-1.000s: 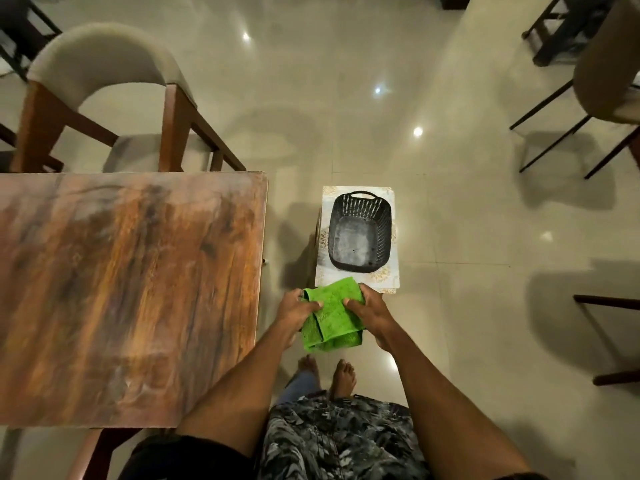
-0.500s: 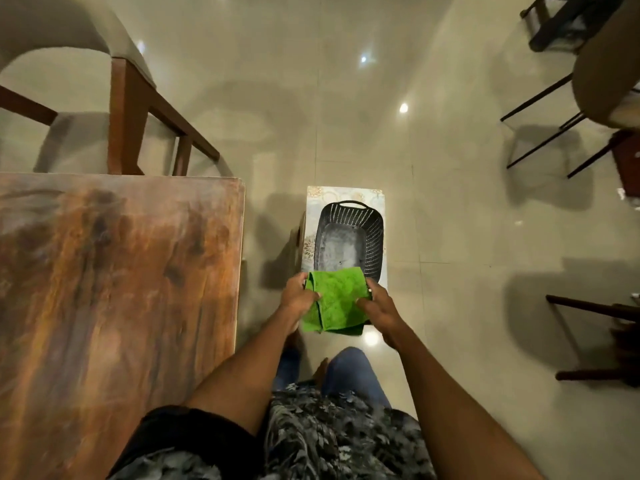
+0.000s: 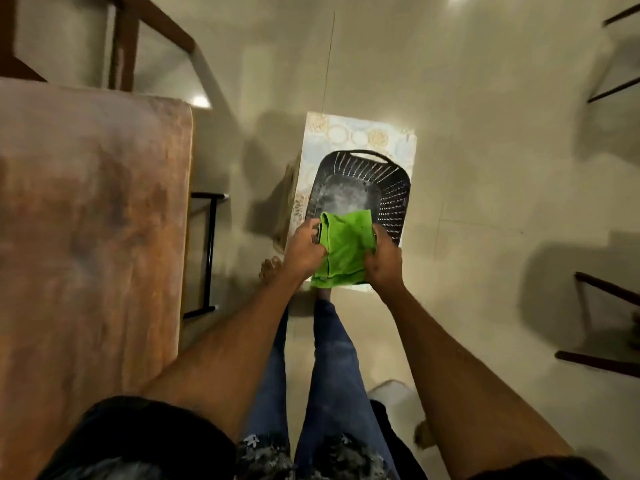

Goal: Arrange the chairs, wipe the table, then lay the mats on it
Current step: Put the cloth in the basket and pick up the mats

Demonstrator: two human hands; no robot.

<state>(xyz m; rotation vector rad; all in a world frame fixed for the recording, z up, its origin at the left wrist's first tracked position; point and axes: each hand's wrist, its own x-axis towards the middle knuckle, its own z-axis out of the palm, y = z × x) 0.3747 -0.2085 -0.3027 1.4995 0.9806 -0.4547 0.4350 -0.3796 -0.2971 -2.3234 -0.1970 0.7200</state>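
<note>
A folded green cloth [image 3: 344, 249] hangs between both my hands over the near rim of a dark slotted basket [image 3: 393, 199]. My left hand [image 3: 304, 251] grips the cloth's left edge and my right hand [image 3: 382, 265] grips its right edge. The basket stands on a small patterned stand [image 3: 360, 133] on the floor. The brown wooden table [image 3: 93, 220] fills the left side, its top bare. No mats are visible.
A wooden chair frame [image 3: 121, 39] stands past the table's far end. Dark chair legs [image 3: 602, 306] show at the right edge, with more at the upper right. A black metal frame [image 3: 207, 251] sits under the table's edge. My legs and bare foot are below.
I have stepped closer to the basket and the view has tilted down. Both hands carried the green cloth forward, from in front of the stand to over the basket's near rim.
</note>
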